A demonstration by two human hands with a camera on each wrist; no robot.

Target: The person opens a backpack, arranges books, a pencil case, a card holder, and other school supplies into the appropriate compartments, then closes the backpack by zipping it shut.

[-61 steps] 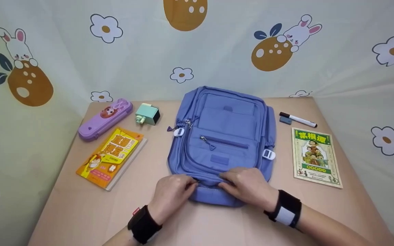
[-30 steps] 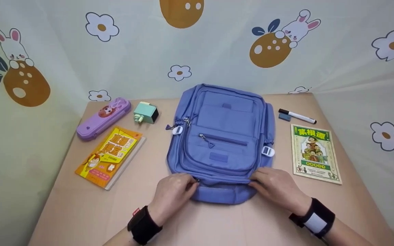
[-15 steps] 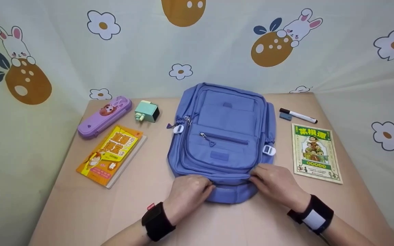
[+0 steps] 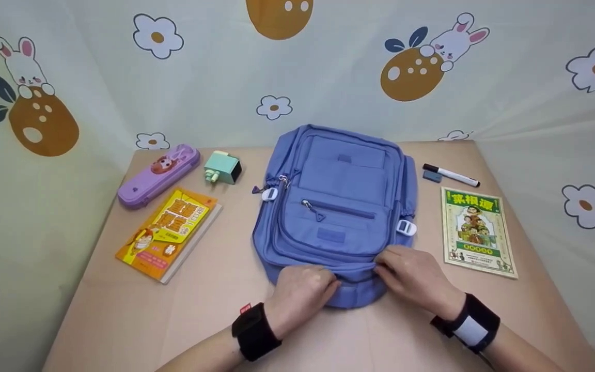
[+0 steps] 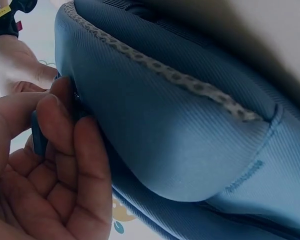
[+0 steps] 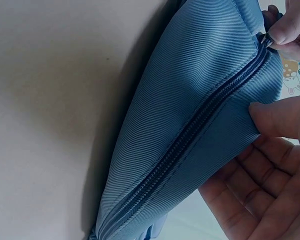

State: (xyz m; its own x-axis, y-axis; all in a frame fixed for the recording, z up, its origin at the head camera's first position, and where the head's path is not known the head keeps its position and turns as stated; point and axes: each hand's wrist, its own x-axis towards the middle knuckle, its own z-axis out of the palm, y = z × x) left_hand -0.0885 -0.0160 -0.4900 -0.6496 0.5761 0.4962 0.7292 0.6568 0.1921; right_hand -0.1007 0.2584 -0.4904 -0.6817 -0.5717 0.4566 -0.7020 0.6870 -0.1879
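Note:
A blue backpack [image 4: 344, 186] lies front side up on the table, its near end towards me. At that end my left hand [image 4: 302, 294] pinches a zipper pull [image 5: 38, 134]; the metal slider [image 6: 265, 40] shows at its fingertips in the right wrist view. My right hand [image 4: 413, 274] grips the fabric edge beside the zipper [image 6: 185, 137], thumb on one face and fingers behind it. In the head view both hands cover part of this zipper. A smaller front-pocket zipper [image 4: 339, 208] runs across the bag's face.
Left of the bag lie a purple pencil case [image 4: 159, 176], a mint-green box-shaped item [image 4: 222, 167] and a thick orange book [image 4: 166, 235]. On the right are a marker [image 4: 451, 175], a small blue eraser-like block [image 4: 432, 176] and a green-bordered book [image 4: 478, 232]. A printed curtain [image 4: 209, 77] stands behind.
My right hand moved right along the bag's near edge and then stayed there. My left hand, with the zipper pull, has since slid right towards it.

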